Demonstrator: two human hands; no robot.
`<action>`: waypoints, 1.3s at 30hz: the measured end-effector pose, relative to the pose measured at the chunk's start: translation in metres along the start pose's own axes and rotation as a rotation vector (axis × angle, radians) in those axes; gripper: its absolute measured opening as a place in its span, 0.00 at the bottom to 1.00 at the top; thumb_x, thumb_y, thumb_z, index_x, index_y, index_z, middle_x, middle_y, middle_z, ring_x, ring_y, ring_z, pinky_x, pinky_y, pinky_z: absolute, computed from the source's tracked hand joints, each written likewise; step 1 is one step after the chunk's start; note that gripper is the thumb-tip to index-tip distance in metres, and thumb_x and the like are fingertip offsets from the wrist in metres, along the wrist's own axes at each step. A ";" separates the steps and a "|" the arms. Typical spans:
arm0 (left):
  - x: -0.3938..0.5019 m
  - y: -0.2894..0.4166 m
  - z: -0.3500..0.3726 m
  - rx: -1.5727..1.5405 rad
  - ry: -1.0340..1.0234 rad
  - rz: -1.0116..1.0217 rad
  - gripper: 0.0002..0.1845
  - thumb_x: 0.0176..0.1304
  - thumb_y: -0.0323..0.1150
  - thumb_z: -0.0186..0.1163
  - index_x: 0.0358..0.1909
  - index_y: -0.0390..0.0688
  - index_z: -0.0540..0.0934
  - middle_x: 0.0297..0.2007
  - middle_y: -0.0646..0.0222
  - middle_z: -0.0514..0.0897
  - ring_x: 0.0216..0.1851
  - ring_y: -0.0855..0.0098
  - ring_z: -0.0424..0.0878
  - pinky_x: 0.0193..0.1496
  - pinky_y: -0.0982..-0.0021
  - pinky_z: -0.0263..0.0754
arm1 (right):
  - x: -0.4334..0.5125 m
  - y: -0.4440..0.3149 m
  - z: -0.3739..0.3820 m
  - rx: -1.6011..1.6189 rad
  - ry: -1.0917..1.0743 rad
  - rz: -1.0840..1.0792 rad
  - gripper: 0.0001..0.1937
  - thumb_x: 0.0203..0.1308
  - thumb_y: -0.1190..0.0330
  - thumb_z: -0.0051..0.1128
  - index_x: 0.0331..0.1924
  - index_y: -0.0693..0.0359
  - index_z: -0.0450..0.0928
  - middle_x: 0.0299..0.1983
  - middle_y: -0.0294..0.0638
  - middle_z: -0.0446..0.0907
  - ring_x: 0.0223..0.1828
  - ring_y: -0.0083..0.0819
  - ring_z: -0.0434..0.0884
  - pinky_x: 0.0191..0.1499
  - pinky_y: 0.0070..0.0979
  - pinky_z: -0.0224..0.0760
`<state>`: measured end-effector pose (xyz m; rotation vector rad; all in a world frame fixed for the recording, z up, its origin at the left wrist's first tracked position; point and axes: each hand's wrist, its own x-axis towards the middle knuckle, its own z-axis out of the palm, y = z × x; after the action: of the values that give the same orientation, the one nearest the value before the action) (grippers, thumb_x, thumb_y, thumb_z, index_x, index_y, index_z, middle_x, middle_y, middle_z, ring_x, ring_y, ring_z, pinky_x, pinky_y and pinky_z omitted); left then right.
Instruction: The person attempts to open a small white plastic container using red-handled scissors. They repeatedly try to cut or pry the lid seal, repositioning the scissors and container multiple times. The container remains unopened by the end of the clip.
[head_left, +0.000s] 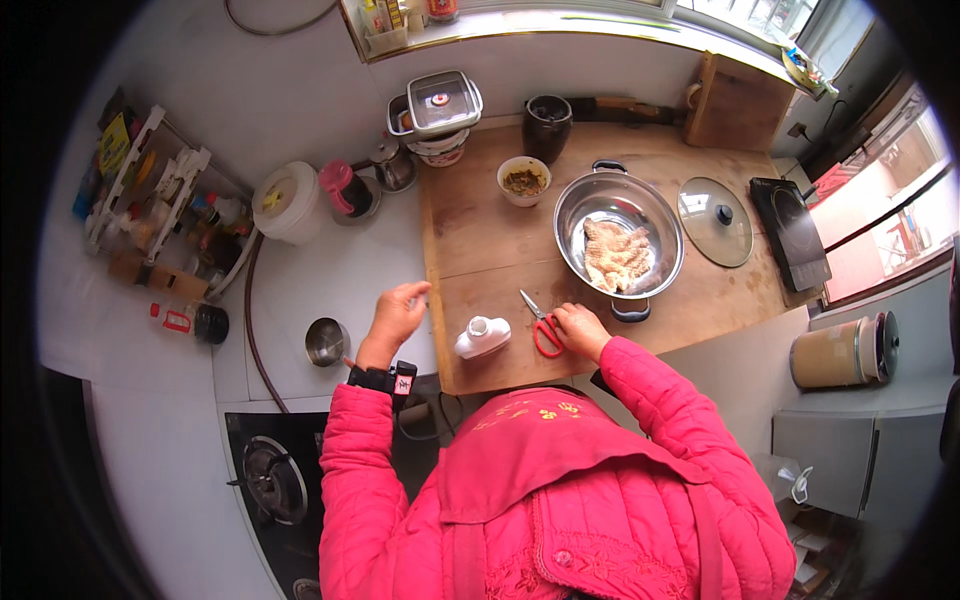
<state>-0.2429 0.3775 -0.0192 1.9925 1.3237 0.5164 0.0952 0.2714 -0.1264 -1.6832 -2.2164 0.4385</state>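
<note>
My right hand (582, 330) is at the red handles of a pair of scissors (549, 335), its fingers closed about one loop. The metal blades point away from me over the wooden board (487, 289). To the left of the scissors stands a white plastic bottle (482, 337), its mouth uncapped. My left hand (397, 313) hovers by the board's left edge with bent fingers; whether something small is between them I cannot tell. Beyond my right hand, a two-handled steel pot (667, 277) holds a piece of pale, honeycomb-textured tripe (616, 255).
A glass lid (705, 225) lies right of the pot, before an induction cooker (787, 234). Behind are a bowl of food (523, 181) and a dark jar (547, 129). A small steel bowl (327, 342) sits on the left counter, near a gas burner (266, 480).
</note>
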 end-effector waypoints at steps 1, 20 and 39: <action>-0.002 0.006 0.004 -0.086 -0.117 -0.072 0.18 0.52 0.24 0.56 0.48 0.39 0.78 0.48 0.57 0.80 0.49 0.63 0.79 0.50 0.70 0.72 | 0.002 -0.001 0.002 -0.017 -0.003 -0.001 0.07 0.55 0.68 0.51 0.34 0.62 0.75 0.35 0.48 0.76 0.38 0.48 0.75 0.44 0.38 0.70; -0.005 0.023 0.084 -0.677 0.044 0.047 0.18 0.54 0.27 0.65 0.47 0.39 0.76 0.39 0.72 0.82 0.43 0.77 0.78 0.49 0.73 0.73 | 0.016 -0.003 -0.021 0.643 -0.138 0.332 0.09 0.53 0.72 0.52 0.35 0.68 0.77 0.26 0.46 0.79 0.31 0.34 0.81 0.33 0.30 0.74; -0.042 0.097 0.056 -0.562 -0.295 0.170 0.09 0.64 0.31 0.57 0.42 0.37 0.76 0.33 0.71 0.81 0.32 0.80 0.77 0.35 0.77 0.74 | 0.002 -0.085 -0.096 1.784 -0.123 0.000 0.10 0.62 0.69 0.55 0.45 0.63 0.73 0.37 0.38 0.79 0.36 0.22 0.79 0.39 0.21 0.75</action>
<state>-0.1611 0.2970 0.0136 1.6340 0.7294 0.5712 0.0625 0.2562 -0.0036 -0.5645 -0.9010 1.7560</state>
